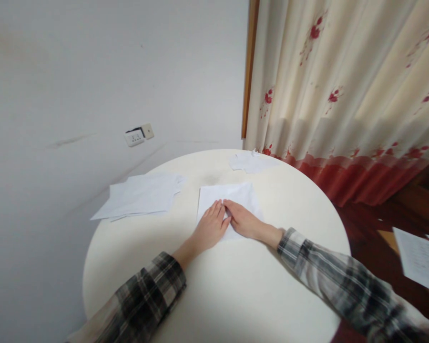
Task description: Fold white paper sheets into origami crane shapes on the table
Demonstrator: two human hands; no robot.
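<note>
A white sheet of paper (241, 190) lies on the round white table (214, 295), in front of me. My left hand (210, 227) rests flat on it with the fingers stretched forward. From the right, my right hand (243, 220) lies on the same sheet, its fingers angled toward the left hand. The fingertips of both hands meet or nearly meet near the sheet's middle, and the thumbs are close together. Part of the paper is hidden beneath the hands.
A stack of white paper (139, 195) lies at the table's left, partly over its edge. Torn or crumpled paper pieces (248, 162) sit at the back. A wall with a socket (134, 138) stands behind, a curtain (343, 95) at right. Printed sheets (420, 257) lie lower right.
</note>
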